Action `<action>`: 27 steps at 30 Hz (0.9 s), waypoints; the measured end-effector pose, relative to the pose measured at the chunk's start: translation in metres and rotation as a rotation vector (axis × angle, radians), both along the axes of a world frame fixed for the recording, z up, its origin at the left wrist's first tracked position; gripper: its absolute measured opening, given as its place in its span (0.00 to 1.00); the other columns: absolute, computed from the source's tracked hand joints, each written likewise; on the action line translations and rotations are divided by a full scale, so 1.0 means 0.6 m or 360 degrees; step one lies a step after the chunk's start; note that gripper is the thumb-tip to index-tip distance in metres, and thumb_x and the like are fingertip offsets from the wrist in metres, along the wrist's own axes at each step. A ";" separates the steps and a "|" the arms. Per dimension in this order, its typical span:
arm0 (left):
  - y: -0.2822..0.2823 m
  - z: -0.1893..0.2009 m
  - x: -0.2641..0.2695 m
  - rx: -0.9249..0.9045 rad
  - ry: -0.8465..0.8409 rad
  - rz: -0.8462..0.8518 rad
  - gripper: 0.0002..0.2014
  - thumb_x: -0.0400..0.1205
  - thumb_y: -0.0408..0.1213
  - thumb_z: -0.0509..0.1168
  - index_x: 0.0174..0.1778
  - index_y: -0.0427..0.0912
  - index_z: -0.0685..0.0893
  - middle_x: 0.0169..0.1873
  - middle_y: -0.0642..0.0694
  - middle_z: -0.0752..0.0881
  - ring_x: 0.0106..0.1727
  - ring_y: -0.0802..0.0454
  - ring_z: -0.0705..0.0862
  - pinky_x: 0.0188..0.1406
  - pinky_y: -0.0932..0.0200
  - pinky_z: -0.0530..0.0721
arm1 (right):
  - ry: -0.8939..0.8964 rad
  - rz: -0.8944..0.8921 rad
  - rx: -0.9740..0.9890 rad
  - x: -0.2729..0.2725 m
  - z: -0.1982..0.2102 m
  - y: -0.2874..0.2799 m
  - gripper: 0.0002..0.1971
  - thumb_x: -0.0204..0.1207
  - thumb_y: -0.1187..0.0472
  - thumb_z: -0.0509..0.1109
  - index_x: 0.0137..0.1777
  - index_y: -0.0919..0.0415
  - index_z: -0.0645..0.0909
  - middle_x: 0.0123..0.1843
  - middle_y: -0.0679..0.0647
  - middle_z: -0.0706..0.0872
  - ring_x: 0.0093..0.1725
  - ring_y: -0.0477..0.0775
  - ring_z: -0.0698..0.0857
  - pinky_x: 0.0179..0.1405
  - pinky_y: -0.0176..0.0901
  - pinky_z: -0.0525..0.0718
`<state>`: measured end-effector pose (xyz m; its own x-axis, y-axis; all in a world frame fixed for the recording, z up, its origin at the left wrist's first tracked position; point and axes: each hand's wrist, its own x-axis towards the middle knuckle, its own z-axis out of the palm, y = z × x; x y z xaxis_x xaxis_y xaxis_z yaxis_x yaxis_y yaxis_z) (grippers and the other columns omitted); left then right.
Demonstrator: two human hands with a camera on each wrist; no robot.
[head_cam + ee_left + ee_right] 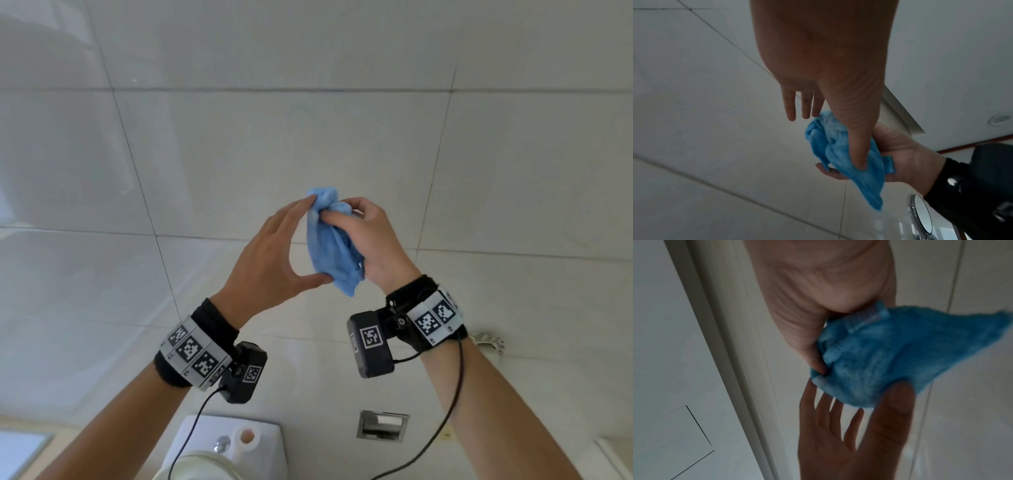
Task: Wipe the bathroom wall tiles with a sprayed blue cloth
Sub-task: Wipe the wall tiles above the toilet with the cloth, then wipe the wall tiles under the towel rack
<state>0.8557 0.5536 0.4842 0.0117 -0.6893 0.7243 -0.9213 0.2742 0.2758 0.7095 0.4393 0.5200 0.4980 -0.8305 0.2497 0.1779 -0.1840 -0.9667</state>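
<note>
A bunched blue cloth (329,246) is held up in front of the white wall tiles (274,137). My right hand (373,240) grips it, fingers curled over its top and the rest lying against the palm. My left hand (270,250) is beside it with straight fingers; its fingertips touch the cloth's top and its thumb presses the lower part. In the left wrist view the thumb (857,146) pushes into the cloth (838,154) against the right hand (906,155). The right wrist view shows the cloth (890,353) under the right hand (818,288), with the left hand (838,443) below.
A white toilet cistern (233,438) with a flush button stands below the hands. A recessed metal paper holder (382,425) is set in the wall to its right. A round mirror (920,216) and a pale door frame (715,353) are nearby. Cables hang from both wrists.
</note>
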 end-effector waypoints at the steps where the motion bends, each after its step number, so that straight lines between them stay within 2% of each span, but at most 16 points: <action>1: 0.007 0.000 -0.010 -0.0064 0.0027 0.0002 0.49 0.72 0.54 0.83 0.86 0.49 0.67 0.84 0.57 0.70 0.81 0.57 0.73 0.79 0.56 0.76 | -0.0004 0.0051 0.0014 -0.007 -0.005 0.006 0.19 0.76 0.55 0.84 0.62 0.62 0.84 0.55 0.60 0.94 0.54 0.57 0.94 0.60 0.57 0.92; 4: 0.032 0.012 -0.036 -0.0276 0.0024 0.0071 0.38 0.71 0.44 0.82 0.77 0.54 0.76 0.72 0.59 0.79 0.69 0.61 0.81 0.62 0.57 0.85 | -0.0049 0.0343 0.0047 -0.027 -0.018 0.025 0.20 0.82 0.54 0.79 0.65 0.68 0.82 0.53 0.66 0.93 0.53 0.63 0.94 0.55 0.58 0.92; 7: 0.059 0.025 -0.050 -0.0344 -0.0006 0.0266 0.30 0.68 0.44 0.82 0.67 0.48 0.83 0.62 0.53 0.85 0.56 0.56 0.85 0.49 0.51 0.88 | -0.0086 0.0632 -0.0033 -0.039 -0.025 0.045 0.20 0.86 0.51 0.73 0.69 0.66 0.82 0.56 0.77 0.90 0.49 0.70 0.92 0.49 0.58 0.91; 10: 0.098 0.030 -0.056 -0.0415 0.0070 0.0486 0.20 0.71 0.41 0.78 0.58 0.45 0.84 0.52 0.52 0.88 0.46 0.56 0.84 0.42 0.50 0.87 | -0.0227 0.0989 -0.0032 -0.046 -0.041 0.068 0.23 0.90 0.48 0.67 0.73 0.67 0.80 0.64 0.80 0.84 0.55 0.70 0.87 0.57 0.63 0.84; 11: 0.114 0.029 -0.059 -0.0450 0.0130 0.0576 0.17 0.72 0.37 0.79 0.55 0.43 0.84 0.48 0.52 0.89 0.43 0.54 0.85 0.41 0.49 0.87 | -0.0254 0.1070 0.0026 -0.047 -0.051 0.079 0.24 0.90 0.46 0.66 0.75 0.66 0.79 0.67 0.76 0.84 0.61 0.68 0.87 0.64 0.62 0.83; 13: 0.155 0.025 -0.068 -0.0502 0.0281 0.0761 0.15 0.73 0.32 0.80 0.51 0.41 0.84 0.41 0.51 0.89 0.38 0.52 0.85 0.39 0.50 0.85 | -0.0263 0.1181 0.0207 -0.040 -0.081 0.104 0.23 0.90 0.46 0.65 0.81 0.53 0.77 0.74 0.56 0.86 0.74 0.55 0.84 0.78 0.63 0.77; 14: 0.177 0.022 -0.075 -0.0528 0.0371 0.0848 0.14 0.73 0.31 0.81 0.49 0.40 0.83 0.38 0.52 0.88 0.37 0.56 0.85 0.38 0.55 0.84 | -0.0257 0.1250 0.0273 -0.031 -0.099 0.121 0.23 0.90 0.44 0.66 0.83 0.47 0.75 0.77 0.48 0.84 0.78 0.51 0.81 0.82 0.66 0.73; 15: 0.202 0.017 -0.085 -0.0539 0.0471 0.0934 0.14 0.72 0.30 0.80 0.48 0.41 0.83 0.37 0.54 0.88 0.35 0.60 0.84 0.35 0.62 0.82 | -0.0246 0.1326 0.0350 -0.021 -0.119 0.142 0.27 0.87 0.42 0.69 0.84 0.43 0.73 0.80 0.45 0.82 0.80 0.50 0.79 0.83 0.69 0.70; 17: 0.254 0.004 -0.109 -0.0526 0.0625 0.1098 0.13 0.72 0.30 0.79 0.47 0.43 0.83 0.35 0.58 0.87 0.33 0.65 0.82 0.32 0.72 0.77 | -0.0245 0.1495 0.0585 -0.001 -0.155 0.197 0.42 0.73 0.34 0.80 0.85 0.44 0.72 0.83 0.47 0.79 0.81 0.56 0.78 0.81 0.72 0.74; 18: 0.283 -0.004 -0.119 -0.0518 0.0657 0.1177 0.13 0.73 0.31 0.79 0.47 0.44 0.83 0.34 0.59 0.86 0.32 0.66 0.82 0.32 0.73 0.77 | -0.0252 0.1594 0.0720 0.011 -0.169 0.228 0.47 0.67 0.33 0.83 0.85 0.47 0.74 0.84 0.51 0.78 0.81 0.59 0.78 0.80 0.72 0.76; 19: 0.315 -0.012 -0.127 -0.0502 0.0673 0.1254 0.12 0.73 0.32 0.79 0.46 0.44 0.83 0.33 0.60 0.86 0.33 0.66 0.83 0.33 0.74 0.77 | -0.0276 0.1700 0.0841 0.019 -0.180 0.262 0.48 0.67 0.32 0.84 0.85 0.50 0.75 0.85 0.54 0.76 0.81 0.62 0.78 0.79 0.72 0.76; 20: 0.352 -0.020 -0.133 -0.0475 0.0680 0.1334 0.12 0.73 0.34 0.80 0.46 0.45 0.83 0.34 0.60 0.87 0.34 0.66 0.83 0.33 0.73 0.78 | -0.0287 0.1790 0.0939 0.026 -0.188 0.298 0.46 0.70 0.33 0.81 0.85 0.53 0.75 0.85 0.57 0.75 0.81 0.64 0.78 0.80 0.73 0.76; 22: 0.435 -0.035 -0.142 -0.0438 0.0648 0.1504 0.13 0.74 0.38 0.81 0.47 0.46 0.83 0.36 0.59 0.88 0.37 0.62 0.85 0.35 0.68 0.81 | -0.0287 0.1925 0.1062 0.036 -0.192 0.375 0.34 0.82 0.36 0.70 0.83 0.54 0.77 0.85 0.61 0.75 0.81 0.66 0.78 0.81 0.74 0.74; 24: 0.529 -0.045 -0.153 -0.0346 0.0552 0.1699 0.15 0.73 0.39 0.82 0.48 0.46 0.83 0.42 0.55 0.88 0.40 0.56 0.85 0.38 0.63 0.83 | -0.0296 0.2071 0.1146 0.043 -0.187 0.460 0.24 0.90 0.42 0.59 0.77 0.54 0.82 0.79 0.61 0.82 0.76 0.64 0.84 0.78 0.70 0.79; 26: 0.634 -0.051 -0.172 -0.0209 0.0528 0.1889 0.20 0.70 0.39 0.85 0.54 0.44 0.85 0.51 0.51 0.85 0.47 0.53 0.83 0.43 0.70 0.79 | -0.0269 0.2208 0.1105 0.044 -0.175 0.556 0.18 0.92 0.51 0.59 0.72 0.56 0.83 0.68 0.60 0.89 0.66 0.61 0.90 0.70 0.65 0.87; 27: 0.692 -0.052 -0.185 -0.0149 0.0537 0.1960 0.23 0.69 0.39 0.86 0.56 0.43 0.86 0.55 0.50 0.84 0.50 0.53 0.83 0.47 0.73 0.78 | -0.0238 0.2261 0.1058 0.044 -0.172 0.607 0.15 0.92 0.56 0.61 0.71 0.58 0.83 0.66 0.61 0.90 0.64 0.61 0.91 0.67 0.63 0.89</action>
<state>0.7445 0.9688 0.4530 0.7948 -0.0394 0.6057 -0.4681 -0.6750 0.5703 0.7362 0.8034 0.4170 0.9406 0.2987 0.1616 -0.0735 0.6435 -0.7619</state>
